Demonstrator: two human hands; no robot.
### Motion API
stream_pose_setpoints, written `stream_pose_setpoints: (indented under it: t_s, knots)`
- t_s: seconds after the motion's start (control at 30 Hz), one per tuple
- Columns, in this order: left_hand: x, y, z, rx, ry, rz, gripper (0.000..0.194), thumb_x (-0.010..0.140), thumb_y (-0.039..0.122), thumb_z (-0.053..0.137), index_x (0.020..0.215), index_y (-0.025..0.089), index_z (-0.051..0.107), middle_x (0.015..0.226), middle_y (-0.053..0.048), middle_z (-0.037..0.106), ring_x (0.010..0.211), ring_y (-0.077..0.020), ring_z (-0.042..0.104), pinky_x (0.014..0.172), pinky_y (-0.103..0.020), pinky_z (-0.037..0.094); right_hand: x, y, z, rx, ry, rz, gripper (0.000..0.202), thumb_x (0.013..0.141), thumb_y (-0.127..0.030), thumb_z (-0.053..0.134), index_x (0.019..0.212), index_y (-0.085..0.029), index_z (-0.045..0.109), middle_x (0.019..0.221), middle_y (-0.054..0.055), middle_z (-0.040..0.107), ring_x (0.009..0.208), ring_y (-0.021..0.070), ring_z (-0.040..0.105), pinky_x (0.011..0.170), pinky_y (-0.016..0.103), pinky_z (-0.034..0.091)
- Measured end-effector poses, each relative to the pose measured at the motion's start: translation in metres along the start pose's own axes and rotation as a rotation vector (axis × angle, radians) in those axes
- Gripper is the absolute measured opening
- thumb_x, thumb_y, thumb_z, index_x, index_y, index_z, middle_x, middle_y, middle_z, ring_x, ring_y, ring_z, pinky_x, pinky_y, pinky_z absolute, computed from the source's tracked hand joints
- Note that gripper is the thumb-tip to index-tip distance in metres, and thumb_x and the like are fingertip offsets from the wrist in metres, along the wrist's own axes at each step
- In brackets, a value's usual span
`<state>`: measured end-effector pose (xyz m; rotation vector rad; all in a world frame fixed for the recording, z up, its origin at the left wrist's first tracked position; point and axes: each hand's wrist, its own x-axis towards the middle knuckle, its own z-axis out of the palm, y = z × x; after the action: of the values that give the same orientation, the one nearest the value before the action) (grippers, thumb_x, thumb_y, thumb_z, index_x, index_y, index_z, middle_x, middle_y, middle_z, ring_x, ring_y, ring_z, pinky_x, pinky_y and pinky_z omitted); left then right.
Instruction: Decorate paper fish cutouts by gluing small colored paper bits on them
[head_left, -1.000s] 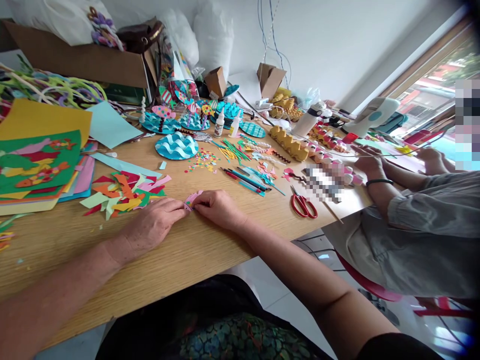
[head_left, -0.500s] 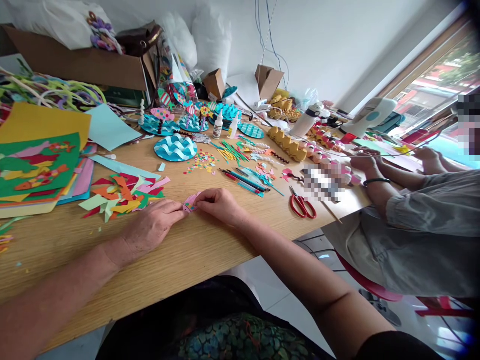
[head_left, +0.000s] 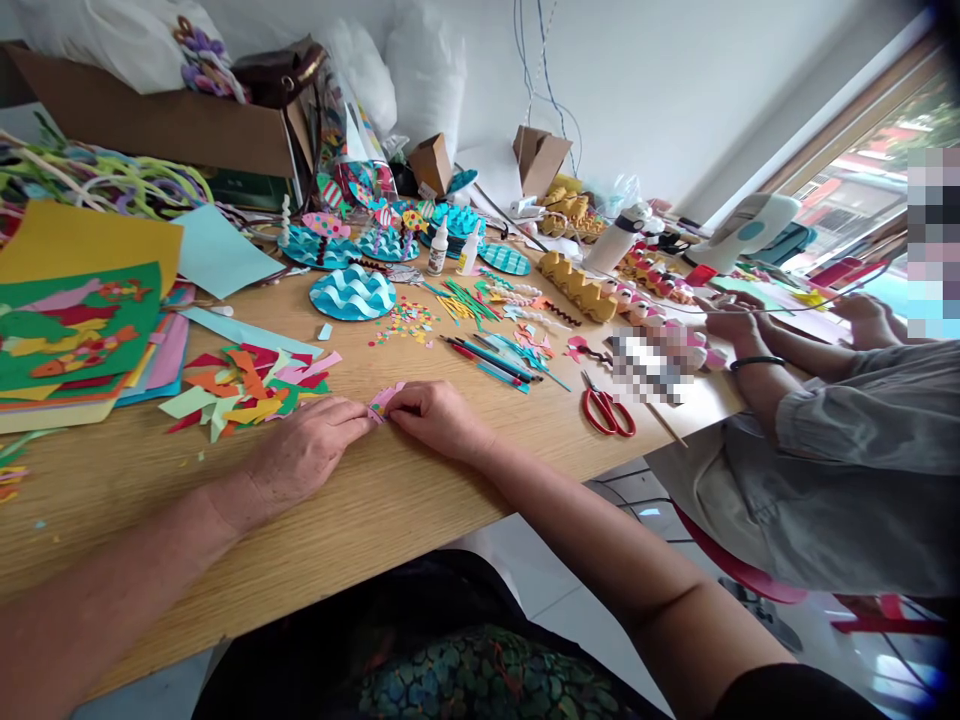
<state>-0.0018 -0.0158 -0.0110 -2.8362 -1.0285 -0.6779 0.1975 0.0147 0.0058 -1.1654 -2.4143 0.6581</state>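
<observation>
A small pink paper cutout with coloured dots, apparently a fish, lies at the table's near side between my two hands. My left hand rests on the wood, its fingers together and holding the cutout's left end. From the other side, my right hand pinches over the cutout; the fingertips hide part of it. Left of them is a heap of coloured paper scraps. Tiny paper dots are scattered behind the hands. Pens lie beyond my right hand, and red-handled scissors rest farther right.
Coloured paper sheets are stacked at left. A blue wavy disc, glue bottles and paper fish on stands stand farther back. Egg-carton strips line the right. A co-worker's hands are at the table's right.
My right hand has shifted very slightly over the pink cutout, its fingertips dipping a little lower. My left hand stays nearly in place; the view has moved slightly.
</observation>
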Motion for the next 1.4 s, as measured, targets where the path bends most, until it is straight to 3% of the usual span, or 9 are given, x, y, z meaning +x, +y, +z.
stream_pose_setpoints:
  t_s: [0.27, 0.87, 1.03, 1.13, 1.27, 1.33, 1.4]
  knots:
    - [-0.001, -0.001, 0.001, -0.032, -0.017, -0.041, 0.040, 0.081, 0.005, 0.031, 0.099, 0.018, 0.064, 0.095, -0.007, 0.063, 0.091, -0.0197, 0.056, 0.082, -0.036, 0.049, 0.000, -0.001, -0.001, 0.045, 0.014, 0.002, 0.019, 0.076, -0.011, 0.050, 0.079, -0.017, 0.068, 0.079, 0.001, 0.067, 0.069, 0.0091, 0.056, 0.064, 0.019, 0.037]
    - [0.000, 0.000, -0.001, 0.008, -0.003, -0.003, 0.038, 0.081, 0.004, 0.030, 0.096, 0.014, 0.063, 0.096, -0.009, 0.063, 0.089, -0.0210, 0.056, 0.079, -0.036, 0.050, 0.002, 0.001, -0.002, 0.096, 0.012, 0.053, 0.018, 0.076, -0.012, 0.051, 0.078, -0.016, 0.068, 0.074, 0.001, 0.066, 0.065, 0.0081, 0.054, 0.062, 0.019, 0.035]
    - [-0.001, 0.000, 0.000, 0.010, -0.012, -0.002, 0.038, 0.081, 0.004, 0.030, 0.095, 0.013, 0.064, 0.096, -0.009, 0.063, 0.090, -0.0213, 0.056, 0.079, -0.037, 0.049, 0.002, 0.000, 0.000, 0.059, 0.006, 0.009, 0.020, 0.075, -0.011, 0.050, 0.077, -0.016, 0.068, 0.076, 0.001, 0.065, 0.067, 0.0085, 0.054, 0.063, 0.020, 0.036]
    - [0.000, 0.001, -0.001, 0.007, -0.020, -0.016, 0.039, 0.082, 0.004, 0.030, 0.098, 0.013, 0.064, 0.096, -0.010, 0.063, 0.090, -0.0216, 0.056, 0.079, -0.037, 0.049, 0.002, 0.001, 0.000, 0.163, 0.034, 0.039, 0.018, 0.075, -0.012, 0.050, 0.077, -0.015, 0.068, 0.075, 0.001, 0.065, 0.066, 0.0083, 0.054, 0.062, 0.020, 0.037]
    - [0.000, 0.002, -0.002, -0.010, -0.028, -0.042, 0.040, 0.083, 0.005, 0.031, 0.105, 0.018, 0.062, 0.096, -0.007, 0.064, 0.088, -0.0199, 0.057, 0.077, -0.034, 0.050, 0.003, 0.008, -0.014, 0.276, 0.193, 0.159, 0.016, 0.076, -0.017, 0.051, 0.079, -0.014, 0.066, 0.067, 0.000, 0.061, 0.057, 0.0067, 0.049, 0.055, 0.019, 0.036]
    - [-0.001, 0.001, -0.002, -0.014, -0.017, -0.047, 0.041, 0.083, 0.005, 0.030, 0.107, 0.019, 0.061, 0.097, -0.006, 0.064, 0.089, -0.0191, 0.058, 0.077, -0.033, 0.049, 0.004, 0.014, -0.028, 0.221, 0.269, 0.174, 0.017, 0.075, -0.018, 0.052, 0.084, -0.014, 0.065, 0.066, -0.001, 0.059, 0.055, 0.0061, 0.046, 0.053, 0.018, 0.034]
    - [-0.002, 0.001, -0.002, -0.015, -0.003, -0.042, 0.042, 0.083, 0.005, 0.030, 0.108, 0.019, 0.061, 0.101, -0.006, 0.064, 0.092, -0.0188, 0.058, 0.080, -0.033, 0.049, 0.007, 0.021, -0.043, 0.140, 0.262, 0.176, 0.018, 0.074, -0.017, 0.052, 0.087, -0.015, 0.064, 0.068, -0.001, 0.059, 0.055, 0.0057, 0.046, 0.054, 0.018, 0.034]
